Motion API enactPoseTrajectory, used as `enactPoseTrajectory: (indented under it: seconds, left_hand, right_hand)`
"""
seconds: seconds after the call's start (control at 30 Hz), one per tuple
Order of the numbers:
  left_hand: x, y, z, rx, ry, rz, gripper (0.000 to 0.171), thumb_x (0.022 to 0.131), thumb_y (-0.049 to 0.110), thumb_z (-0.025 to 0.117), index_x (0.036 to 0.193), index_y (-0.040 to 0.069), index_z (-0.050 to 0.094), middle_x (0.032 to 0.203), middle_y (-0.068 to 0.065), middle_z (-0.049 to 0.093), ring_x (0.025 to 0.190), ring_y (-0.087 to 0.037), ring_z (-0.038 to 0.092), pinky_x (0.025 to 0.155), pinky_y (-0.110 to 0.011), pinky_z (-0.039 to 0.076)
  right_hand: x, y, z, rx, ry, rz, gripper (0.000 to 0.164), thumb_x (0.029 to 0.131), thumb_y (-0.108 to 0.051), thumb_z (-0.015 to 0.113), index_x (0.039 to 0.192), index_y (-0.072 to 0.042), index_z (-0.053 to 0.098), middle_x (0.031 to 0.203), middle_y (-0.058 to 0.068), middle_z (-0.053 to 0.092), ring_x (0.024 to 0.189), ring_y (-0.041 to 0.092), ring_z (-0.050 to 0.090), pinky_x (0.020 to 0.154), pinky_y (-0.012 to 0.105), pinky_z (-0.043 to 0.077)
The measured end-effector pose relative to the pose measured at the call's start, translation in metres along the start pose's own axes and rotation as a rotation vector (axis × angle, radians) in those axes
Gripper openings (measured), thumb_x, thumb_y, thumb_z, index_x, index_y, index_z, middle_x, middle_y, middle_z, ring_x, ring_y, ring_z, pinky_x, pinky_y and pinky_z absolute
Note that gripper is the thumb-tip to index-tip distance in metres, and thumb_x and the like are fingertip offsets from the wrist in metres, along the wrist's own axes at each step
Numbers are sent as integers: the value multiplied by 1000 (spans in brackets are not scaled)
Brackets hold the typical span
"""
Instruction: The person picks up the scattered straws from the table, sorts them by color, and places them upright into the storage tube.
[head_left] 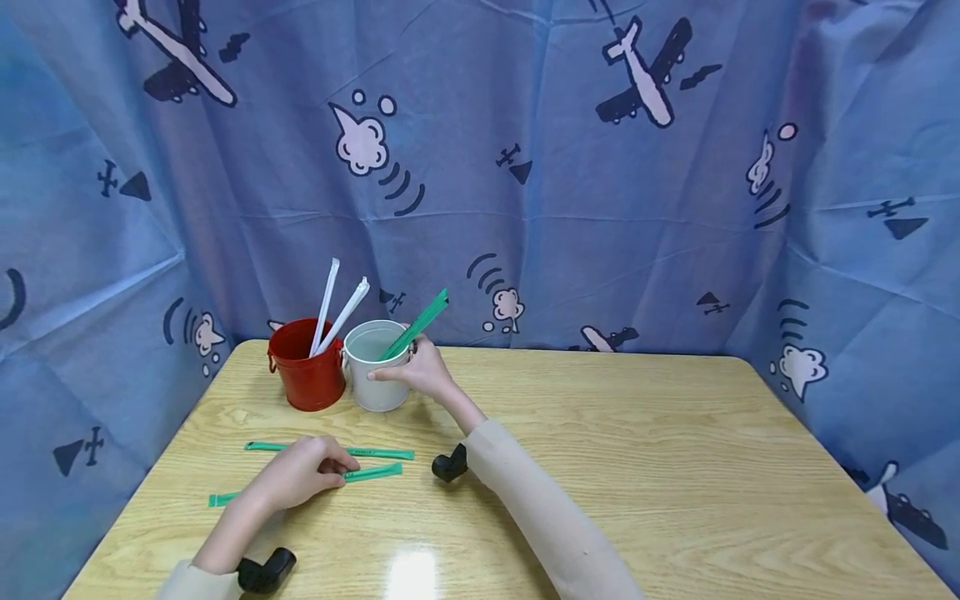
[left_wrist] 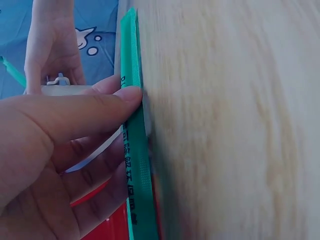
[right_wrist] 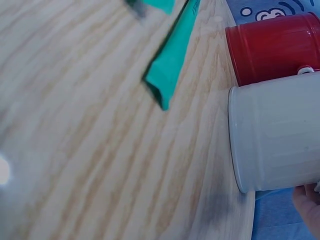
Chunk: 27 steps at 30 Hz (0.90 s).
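My left hand (head_left: 300,471) pinches a green paper-wrapped straw (left_wrist: 135,165) between thumb and fingers. The straw lies along the tabletop, and its dark printing shows in the left wrist view. My right hand (head_left: 423,367) grips the right side of a small white bucket (head_left: 378,387), thumb across the front and the other fingers mostly hidden behind it. One or more green-wrapped straws (head_left: 423,321) lean to the right in that bucket. Just beyond the pinched straw lies another green-wrapped straw (head_left: 386,454), partly covered by my left hand.
A red bucket (head_left: 311,383) stands against the white one on its left, with two white-wrapped straws (head_left: 345,312) sticking out. Blue patterned cloth (head_left: 450,167) hangs behind and on both sides of the wooden table (head_left: 637,467). Black devices are strapped to both wrists.
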<state>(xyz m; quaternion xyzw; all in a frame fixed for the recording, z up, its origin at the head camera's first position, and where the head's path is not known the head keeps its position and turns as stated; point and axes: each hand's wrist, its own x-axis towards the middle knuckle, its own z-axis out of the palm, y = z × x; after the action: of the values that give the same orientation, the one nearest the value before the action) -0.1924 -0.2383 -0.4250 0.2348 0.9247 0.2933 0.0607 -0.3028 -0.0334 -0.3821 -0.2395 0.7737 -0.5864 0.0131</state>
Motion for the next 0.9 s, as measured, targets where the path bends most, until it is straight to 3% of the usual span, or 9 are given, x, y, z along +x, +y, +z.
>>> enactPoseTrajectory:
  seconds: [0.37,0.6,0.77,0.9]
  left_hand:
    - [-1,10,-16,-14,66,43,15,84,8,71,98,13,74,91,6,69,75,-1,55,66,-19,50]
    - [-1,21,-28,-62,99,27,18,85,6,70,101,12,71,95,3,70,79,-6,57,68,-20,52]
    - [1,31,-36,-98,149,14,19,85,7,70,103,11,71,95,1,69,80,-9,59,68,-20,53]
    - [4,38,-41,-107,207,28,20,84,6,71,104,10,71,95,-1,69,81,-10,60,68,-18,53]
  right_hand:
    - [2,1,-1,-12,1,-4,69,71,-5,82,131,3,50,125,22,61,118,33,57,106,44,42]
    - [0,0,1,-22,13,9,69,71,-4,82,131,3,50,125,22,61,117,32,58,105,42,43]
    - [2,3,0,-18,0,-3,70,71,-5,83,131,4,50,124,22,61,116,32,58,104,45,43]
    - [8,17,2,-21,13,-32,68,69,-7,85,129,0,52,121,19,64,112,29,60,100,40,46]
